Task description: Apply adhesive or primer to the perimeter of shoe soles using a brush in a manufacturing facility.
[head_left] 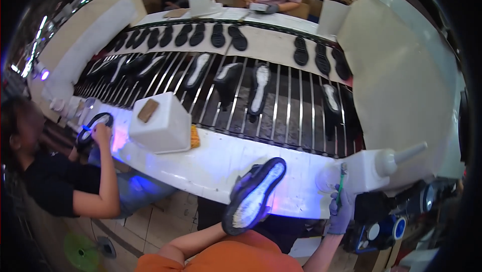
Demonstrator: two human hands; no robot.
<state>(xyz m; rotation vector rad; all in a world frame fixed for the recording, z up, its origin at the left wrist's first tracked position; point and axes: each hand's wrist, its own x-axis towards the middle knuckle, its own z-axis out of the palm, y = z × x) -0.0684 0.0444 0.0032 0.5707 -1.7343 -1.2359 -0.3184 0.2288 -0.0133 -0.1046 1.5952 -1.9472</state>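
Right hand (341, 214), gloved in grey, is closed around a green-handled brush (342, 184) beside the white container (365, 170). Over the near edge of the white bench (206, 164) a black shoe (255, 196) tilts, white-smeared sole showing; the left hand is mostly hidden behind it, so I can't tell its grip.

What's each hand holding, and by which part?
Right hand: green-handled brush, by the handle, bristles up. Left hand: hidden behind the dark shoe, apparently supporting it; where it grips can't be told.
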